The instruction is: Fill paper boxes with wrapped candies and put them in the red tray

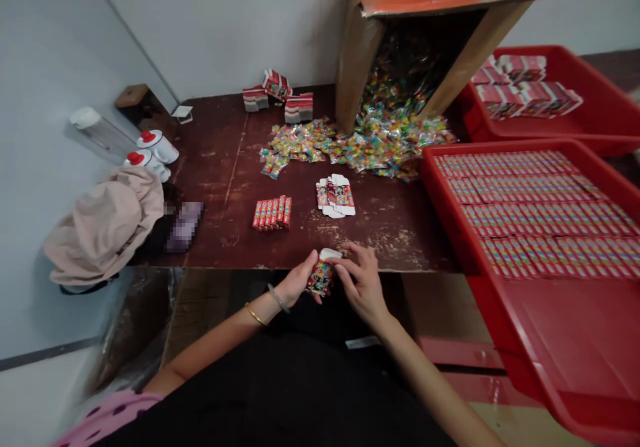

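Note:
My left hand (pixel 301 279) grips a small red printed candy box (pixel 321 275) at the table's front edge. The box has a white flap standing open at its top. At that flap, the thumb and forefinger of my right hand (pixel 361 279) close on the box's upper right edge; the other fingers are bent and raised. Just beyond lie flat, unfolded boxes (pixel 336 196), fanned in a small pile. To their left stands a short row of closed boxes (pixel 271 213). Small clear packets of coloured candy (pixel 370 144) are heaped farther back.
A cardboard box (pixel 350 67) on its side spills candy packets. At right, a red tray (pixel 555 320) holds rows of closed boxes; another red tray (pixel 595 124) behind holds bundled flat ones. More bundles (pixel 299 108) sit at the back. Cups (pixel 159 146) and a beige cloth (pixel 107 227) are left.

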Available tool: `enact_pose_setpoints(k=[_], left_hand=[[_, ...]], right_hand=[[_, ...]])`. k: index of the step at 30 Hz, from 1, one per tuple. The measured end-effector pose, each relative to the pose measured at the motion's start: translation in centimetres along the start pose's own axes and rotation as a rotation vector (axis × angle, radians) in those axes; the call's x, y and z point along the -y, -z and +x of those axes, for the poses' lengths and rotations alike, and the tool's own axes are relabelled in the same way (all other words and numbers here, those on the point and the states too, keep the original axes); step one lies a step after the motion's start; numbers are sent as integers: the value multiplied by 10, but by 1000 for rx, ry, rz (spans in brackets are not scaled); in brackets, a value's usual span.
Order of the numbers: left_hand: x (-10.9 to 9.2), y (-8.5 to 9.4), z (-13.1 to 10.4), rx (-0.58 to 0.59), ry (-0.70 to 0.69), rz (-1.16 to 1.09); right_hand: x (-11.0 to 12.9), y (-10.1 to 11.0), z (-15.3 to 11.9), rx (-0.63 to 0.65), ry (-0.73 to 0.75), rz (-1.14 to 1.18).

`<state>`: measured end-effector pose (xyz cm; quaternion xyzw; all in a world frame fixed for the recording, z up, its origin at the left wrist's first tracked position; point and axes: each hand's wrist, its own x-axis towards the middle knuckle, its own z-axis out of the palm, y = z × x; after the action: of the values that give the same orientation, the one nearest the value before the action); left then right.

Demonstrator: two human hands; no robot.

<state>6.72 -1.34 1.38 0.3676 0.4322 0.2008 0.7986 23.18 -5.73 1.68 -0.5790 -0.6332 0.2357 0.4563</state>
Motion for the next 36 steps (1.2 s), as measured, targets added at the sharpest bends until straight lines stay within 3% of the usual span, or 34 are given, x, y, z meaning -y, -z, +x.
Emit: enact_pose_setpoints(k=[2,5,7,10,13,15,19,22,25,29,32,36], left_hand=[[1,-1,2,-7,-17,20],[1,-2,3,35,13,11],[-2,-3,1,46,27,12],[-9,-3,-4,59,-20,131],[-14,-1,-8,61,-64,272],[-14,0,-8,22,-29,271],[-5,2,-4,-61,79,113],[0,2,-3,-34,79,42],[-4,3,-8,82,53,-29],[-11,7,-17,132,40,-16],[-7,6,-19,58,41,17],[2,2,-16,-185,-269,180]], right_hand=[[1,1,-1,28,-84,120],[0,3,1,29,-412,538],[-2,6,4,153,-632,808],[-5,8,11,329,-767,952],[0,9,15,450,-714,841],[7,9,16,487,-553,661],[20,9,16,365,-204,301],[20,9,22,345,-214,246],[12,10,29,366,-270,247],[6,6,21,308,-148,229],[9,-7,6,265,-96,169],[2,-35,14,314,-164,94]])
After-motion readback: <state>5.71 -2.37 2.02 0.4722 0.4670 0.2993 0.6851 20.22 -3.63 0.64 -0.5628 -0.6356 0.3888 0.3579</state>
